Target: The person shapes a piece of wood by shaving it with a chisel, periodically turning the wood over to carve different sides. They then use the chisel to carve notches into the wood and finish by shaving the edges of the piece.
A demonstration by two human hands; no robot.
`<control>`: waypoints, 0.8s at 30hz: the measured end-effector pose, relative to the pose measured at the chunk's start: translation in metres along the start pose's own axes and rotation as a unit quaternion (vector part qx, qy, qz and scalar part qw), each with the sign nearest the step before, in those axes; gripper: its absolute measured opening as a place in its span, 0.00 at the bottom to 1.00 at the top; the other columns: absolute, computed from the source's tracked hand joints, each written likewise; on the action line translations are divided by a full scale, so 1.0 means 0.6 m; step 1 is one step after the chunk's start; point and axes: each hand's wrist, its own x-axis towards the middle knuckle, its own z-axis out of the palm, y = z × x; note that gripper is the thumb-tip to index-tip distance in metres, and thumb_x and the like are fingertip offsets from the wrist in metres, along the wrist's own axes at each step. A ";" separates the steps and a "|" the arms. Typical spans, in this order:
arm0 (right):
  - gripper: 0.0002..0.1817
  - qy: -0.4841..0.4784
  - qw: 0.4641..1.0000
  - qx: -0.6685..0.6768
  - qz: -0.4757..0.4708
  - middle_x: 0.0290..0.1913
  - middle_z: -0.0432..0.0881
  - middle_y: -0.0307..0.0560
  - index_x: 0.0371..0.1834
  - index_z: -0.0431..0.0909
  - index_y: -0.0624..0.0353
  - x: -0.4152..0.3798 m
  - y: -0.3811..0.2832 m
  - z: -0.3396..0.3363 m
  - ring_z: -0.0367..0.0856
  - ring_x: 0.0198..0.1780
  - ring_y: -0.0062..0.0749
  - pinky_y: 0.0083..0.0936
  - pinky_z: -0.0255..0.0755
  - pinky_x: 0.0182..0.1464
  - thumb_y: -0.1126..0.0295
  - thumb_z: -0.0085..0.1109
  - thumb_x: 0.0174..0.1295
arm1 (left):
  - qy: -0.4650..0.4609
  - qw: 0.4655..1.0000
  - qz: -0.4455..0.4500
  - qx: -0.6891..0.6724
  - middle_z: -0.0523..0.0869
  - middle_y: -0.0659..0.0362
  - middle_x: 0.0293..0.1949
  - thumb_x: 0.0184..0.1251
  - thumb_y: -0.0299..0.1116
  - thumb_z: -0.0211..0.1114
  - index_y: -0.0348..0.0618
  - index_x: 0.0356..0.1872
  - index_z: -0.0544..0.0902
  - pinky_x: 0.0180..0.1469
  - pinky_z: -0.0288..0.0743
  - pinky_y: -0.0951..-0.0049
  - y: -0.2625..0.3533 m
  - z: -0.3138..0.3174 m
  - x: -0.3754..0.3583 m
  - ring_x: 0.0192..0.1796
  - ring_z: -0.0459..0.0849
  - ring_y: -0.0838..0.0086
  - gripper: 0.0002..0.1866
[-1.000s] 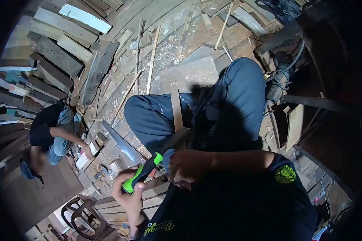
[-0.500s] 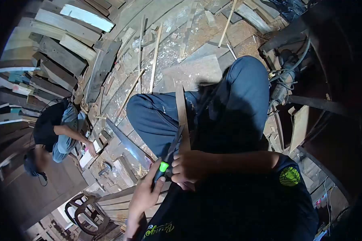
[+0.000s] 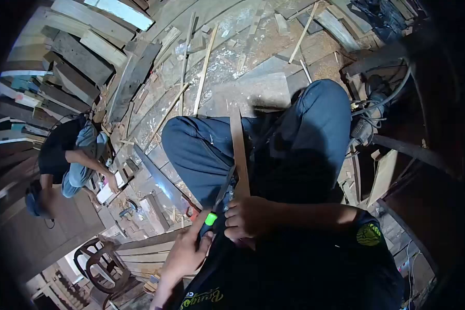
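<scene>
- Wood strip [image 3: 239, 147] runs lengthwise up my head view between the wearer's thighs [image 3: 196, 150], near end by the dark shirt [image 3: 305, 258], far end toward a flat board [image 3: 258, 90] on the floor [image 3: 222, 57].
- My right grip [image 3: 245, 222] is closed round the wood strip near its lower end, fingers curled over it.
- My left grip [image 3: 188, 253] is wrapped about the handle of a hand tool [image 3: 211, 219] with a bright green collar. Its narrow dark blade [image 3: 224, 189] points up beside the strip's left edge; I cannot tell whether they touch, or whether it is a file or a knife.
- I judge the step in hand to be working that edge, the right grip bracing.
- To my mind, the next move calls for a firm hold, the blade laid true to the edge, and the right fingers clear of its path.
- A handsaw [image 3: 160, 178] lies to the left; beyond it a second person [image 3: 59, 147] crouches.
</scene>
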 end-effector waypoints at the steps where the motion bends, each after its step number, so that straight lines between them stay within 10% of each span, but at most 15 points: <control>1: 0.13 -0.003 1.000 0.000 0.002 0.24 0.74 0.36 0.25 0.72 0.51 -0.002 0.000 -0.003 0.77 0.32 0.31 0.31 0.68 0.38 0.58 0.64 0.57 | 0.005 1.000 0.020 -0.008 0.85 0.33 0.40 0.72 0.33 0.58 0.56 0.74 0.65 0.49 0.77 0.49 -0.003 0.000 -0.004 0.49 0.84 0.39 0.30; 9: 0.13 -0.036 0.999 0.006 0.003 0.24 0.74 0.36 0.24 0.71 0.51 -0.014 0.007 -0.011 0.77 0.31 0.30 0.31 0.68 0.37 0.58 0.64 0.55 | -0.044 0.992 -0.118 0.003 0.82 0.34 0.53 0.71 0.31 0.58 0.56 0.73 0.66 0.59 0.75 0.50 0.043 0.001 0.015 0.58 0.79 0.40 0.29; 10: 0.13 -0.037 0.999 0.007 0.002 0.24 0.74 0.36 0.24 0.71 0.51 -0.014 0.006 -0.007 0.77 0.31 0.30 0.31 0.68 0.37 0.58 0.64 0.55 | 0.026 0.999 0.028 -0.019 0.81 0.35 0.56 0.71 0.31 0.58 0.56 0.74 0.65 0.60 0.76 0.51 0.014 0.022 0.014 0.58 0.80 0.40 0.30; 13: 0.13 -0.026 0.999 -0.024 -0.001 0.24 0.74 0.36 0.23 0.71 0.51 -0.011 0.006 -0.001 0.77 0.31 0.30 0.32 0.69 0.37 0.59 0.65 0.53 | 0.035 0.998 0.044 -0.007 0.81 0.36 0.57 0.71 0.31 0.58 0.57 0.75 0.63 0.60 0.77 0.53 0.003 0.037 0.000 0.58 0.80 0.41 0.32; 24: 0.11 0.017 1.000 -0.021 -0.005 0.24 0.72 0.37 0.24 0.72 0.52 -0.010 0.000 -0.004 0.76 0.31 0.33 0.32 0.69 0.37 0.61 0.62 0.53 | 0.031 0.998 0.045 0.026 0.84 0.33 0.31 0.70 0.33 0.56 0.62 0.78 0.58 0.47 0.79 0.43 0.003 0.055 0.010 0.37 0.85 0.36 0.35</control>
